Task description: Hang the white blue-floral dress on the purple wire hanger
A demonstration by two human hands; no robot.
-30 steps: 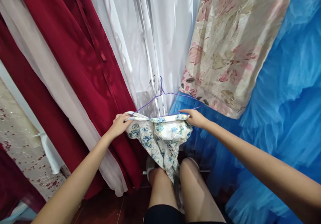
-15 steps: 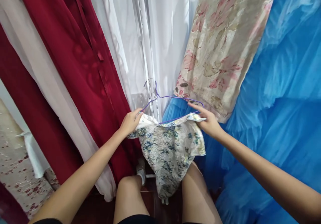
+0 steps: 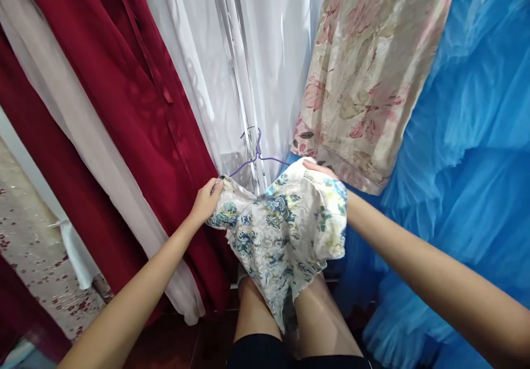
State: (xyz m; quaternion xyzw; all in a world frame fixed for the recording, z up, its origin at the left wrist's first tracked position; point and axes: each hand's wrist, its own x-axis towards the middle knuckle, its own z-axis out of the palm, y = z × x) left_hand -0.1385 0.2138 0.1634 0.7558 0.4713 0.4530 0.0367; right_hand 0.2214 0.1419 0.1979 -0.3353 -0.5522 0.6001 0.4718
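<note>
Head view. The blue-and-white floral garment point(image 3: 281, 225) hangs at centre, below the neck of the purple hanger point(image 3: 258, 155), whose two arms pass out of sight behind the cloth's top edge. In my judgement, sound handling requires equal tension at both shoulders, each edge seated over the wire before release, and slow hands, since the thin fabric may bunch or slip.

The left hand point(image 3: 206, 198), at the garment's 9 o'clock, has its grip pinched on the shoulder edge, with the forearm rising from 7 o'clock. The right hand point(image 3: 322, 169), at 1 o'clock, is largely covered by cloth; its visible fingers lie extended along the top edge, its forearm entering from 4 o'clock. How far its grip is closed cannot be determined.
</note>
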